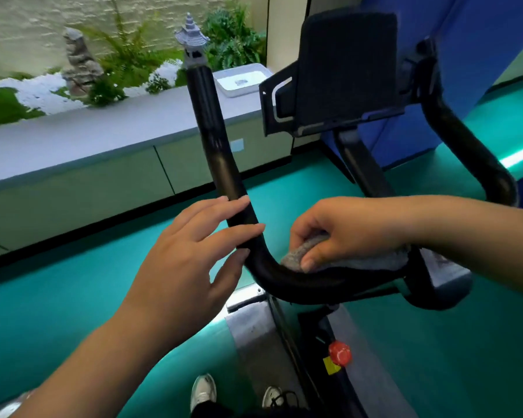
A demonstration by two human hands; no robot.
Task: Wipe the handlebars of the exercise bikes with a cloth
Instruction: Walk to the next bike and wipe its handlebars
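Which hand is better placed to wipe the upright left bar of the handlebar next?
Right hand: it grips the cloth on the handlebar bend. Left hand holds none.

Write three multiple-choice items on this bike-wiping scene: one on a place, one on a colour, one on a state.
1. Where is the cloth?
A. on the floor
B. on the handlebar, under the right hand
C. on the ledge

2. What colour is the knob?
A. red
B. blue
C. white

3. How is the left hand?
A. clenched in a fist
B. holding the cloth
C. fingers straight, touching the bar

Key: 1 B, the right hand presses the grey cloth onto the bar's bend. 2 A, it shows red low on the frame. 3 C, straight fingers rest against the bar.
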